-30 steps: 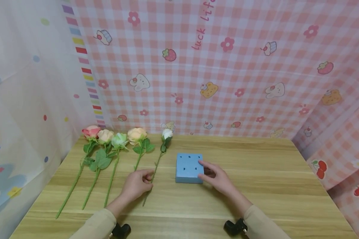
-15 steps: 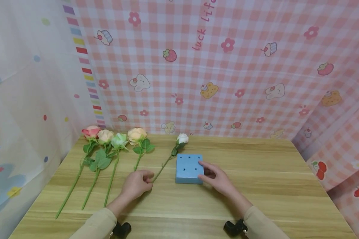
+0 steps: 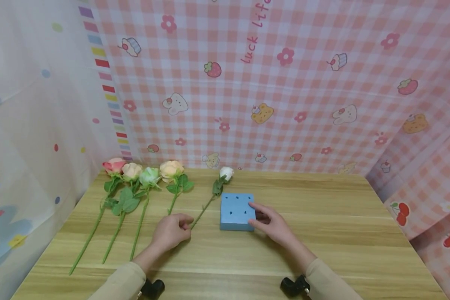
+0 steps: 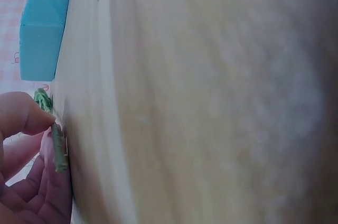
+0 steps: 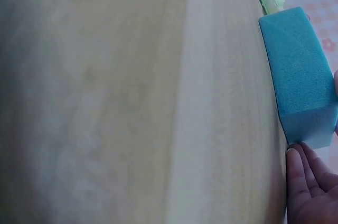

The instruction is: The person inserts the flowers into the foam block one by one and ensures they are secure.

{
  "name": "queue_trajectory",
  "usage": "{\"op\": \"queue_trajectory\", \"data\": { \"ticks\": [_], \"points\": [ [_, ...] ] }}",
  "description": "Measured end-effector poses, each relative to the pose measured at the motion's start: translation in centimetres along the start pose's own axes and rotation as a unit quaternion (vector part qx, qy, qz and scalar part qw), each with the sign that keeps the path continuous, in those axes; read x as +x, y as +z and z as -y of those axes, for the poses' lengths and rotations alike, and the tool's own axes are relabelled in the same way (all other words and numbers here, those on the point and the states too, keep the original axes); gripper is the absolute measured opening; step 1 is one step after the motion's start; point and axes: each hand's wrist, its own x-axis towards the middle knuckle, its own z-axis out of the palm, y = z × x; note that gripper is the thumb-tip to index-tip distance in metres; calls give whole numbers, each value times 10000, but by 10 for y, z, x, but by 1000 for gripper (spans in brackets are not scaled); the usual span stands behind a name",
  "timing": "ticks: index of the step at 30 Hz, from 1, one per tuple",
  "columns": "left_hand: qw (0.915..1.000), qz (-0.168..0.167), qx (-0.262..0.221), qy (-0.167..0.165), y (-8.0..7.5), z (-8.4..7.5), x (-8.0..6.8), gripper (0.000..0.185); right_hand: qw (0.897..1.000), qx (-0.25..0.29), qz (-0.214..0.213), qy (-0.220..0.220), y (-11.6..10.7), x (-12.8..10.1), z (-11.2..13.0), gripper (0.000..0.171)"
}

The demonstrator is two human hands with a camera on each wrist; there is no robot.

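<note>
White rose (image 3: 226, 173), thin stem pinched by left hand (image 3: 169, 233).

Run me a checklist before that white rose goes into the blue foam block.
1. Left hand pinches the white rose low on its stem: ok; the left wrist view shows thumb and finger on the stem.
2. Right hand steadies the blue foam block: ok, its fingers rest on the block's right edge.
3. Block flat on the table: ok.
4. Holes in the block's top free: ok, several dark holes show and none holds a stem.
5. Stem end lined up with a hole: not ok; it sits at the left hand, beside the block.
6. Other four roses out of the way: ok, they lie to the left.
</note>
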Motion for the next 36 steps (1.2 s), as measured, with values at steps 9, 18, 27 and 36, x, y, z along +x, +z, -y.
{"op": "queue_trajectory", "data": {
  "ticks": [9,18,27,36],
  "points": [
    [9993,173,-310,-100,-3,1,1,35,9999,62,123,-32,-3,-5,19,53],
    [9951,393,-896,-133,-5,2,1,36,9999,-113,-15,-87,1,4,-17,55],
    [9937,473,-978,-274,-7,2,1,35,9997,-212,-121,-12,3,6,-22,55],
    [9911,454,-1237,-197,-10,-7,7,37,9993,-302,-222,-81,3,5,-21,54]
  ]
}}
